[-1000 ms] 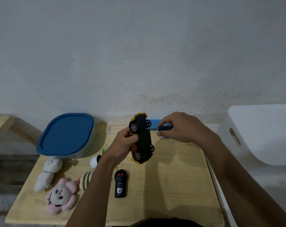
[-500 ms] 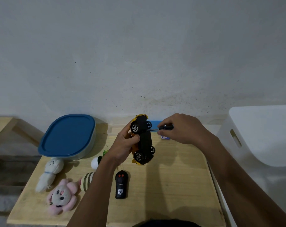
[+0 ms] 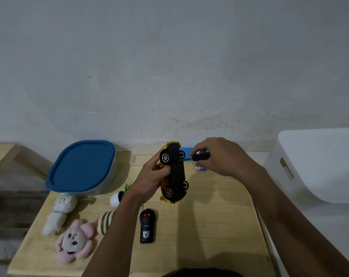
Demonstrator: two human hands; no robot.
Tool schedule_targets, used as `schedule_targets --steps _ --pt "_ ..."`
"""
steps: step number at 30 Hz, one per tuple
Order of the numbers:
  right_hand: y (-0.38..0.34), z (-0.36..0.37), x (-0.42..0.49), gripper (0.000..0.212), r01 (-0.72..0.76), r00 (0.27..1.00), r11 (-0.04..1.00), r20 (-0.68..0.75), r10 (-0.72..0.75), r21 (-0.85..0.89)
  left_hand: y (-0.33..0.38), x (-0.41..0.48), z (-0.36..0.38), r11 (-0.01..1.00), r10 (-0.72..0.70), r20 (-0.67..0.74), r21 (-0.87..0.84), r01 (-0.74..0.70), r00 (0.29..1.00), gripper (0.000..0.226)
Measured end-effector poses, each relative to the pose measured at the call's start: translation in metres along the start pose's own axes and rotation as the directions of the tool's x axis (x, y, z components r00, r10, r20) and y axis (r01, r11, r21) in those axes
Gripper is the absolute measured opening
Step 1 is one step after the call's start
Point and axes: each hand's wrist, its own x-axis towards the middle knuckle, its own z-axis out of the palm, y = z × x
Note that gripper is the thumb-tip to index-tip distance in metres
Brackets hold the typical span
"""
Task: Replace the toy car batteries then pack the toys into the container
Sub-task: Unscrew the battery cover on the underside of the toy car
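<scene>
Up above the table [image 3: 209, 226], the left hand [image 3: 151, 176] grips the car [image 3: 174, 172] by its yellow body, fingers curled round it. The car is held on end with its black underside turned toward the right hand [image 3: 219, 156]. That hand pinches the black handle of a screwdriver [image 3: 199, 157] between thumb and curled fingers. The shaft points left and its tip meets the underside near the upper wheels.

On the table below the car lies a black remote [image 3: 147, 226] with two red buttons. Left of it, partly hidden by the left forearm, sit a striped toy [image 3: 105, 221] and a white round toy [image 3: 116, 198] with a green tuft. A pink plush [image 3: 74, 240] and a white plush [image 3: 59, 212] lie near the table's left edge. The container [image 3: 81, 166] stands at the far left corner with its blue lid on. A small pack [image 3: 200, 168] lies under the right hand; its print is too small to read. A white bin [image 3: 319, 166] stands to the right of the table.
</scene>
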Motion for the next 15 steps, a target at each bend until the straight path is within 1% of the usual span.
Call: schedule_targets --steps 3,6,7,8,9,11,12,15 --pt "-0.0010 0.0011 0.0022 0.024 -0.032 0.999 0.999 0.025 0.032 -0.009 0.0000 0.0000 0.0002 1.000 0.001 0.003 0.005 -0.001 1.000 0.050" --pt "-0.0007 0.0038 0.0041 0.050 -0.086 0.995 0.996 0.051 0.087 -0.022 0.0012 0.0002 0.0004 1.000 0.013 0.009 0.016 -0.013 1.000 0.050" --pt "-0.0009 0.0046 0.0043 0.054 -0.089 0.995 0.996 0.041 0.090 -0.032 0.0016 0.0002 0.0003 1.000 0.015 0.005 0.018 -0.015 1.000 0.050" --pt "-0.0004 0.0048 0.0041 0.051 -0.078 0.996 0.995 0.029 0.080 -0.062 0.0021 0.0001 0.0002 1.000 0.016 0.003 0.018 -0.016 1.000 0.049" --pt "0.0001 0.0043 0.0033 0.043 -0.056 0.998 0.994 0.011 0.057 -0.097 0.0021 0.0000 0.0001 1.000 0.016 0.004 0.016 -0.016 1.000 0.049" --pt "-0.0001 0.0010 0.0008 0.020 -0.008 1.000 0.994 -0.003 0.008 -0.106 0.0014 -0.0007 0.0004 1.000 0.014 0.007 0.010 -0.014 1.000 0.051" --pt "0.0001 -0.0003 -0.0001 0.017 0.005 1.000 0.996 0.010 -0.004 -0.084 0.0009 -0.0011 0.0006 1.000 0.014 0.007 0.005 -0.014 1.000 0.051" --pt "0.0026 0.0011 0.0001 0.024 -0.002 0.999 1.000 0.051 0.003 -0.015 0.0003 -0.0022 0.0016 1.000 0.012 -0.001 -0.010 -0.012 1.000 0.052"
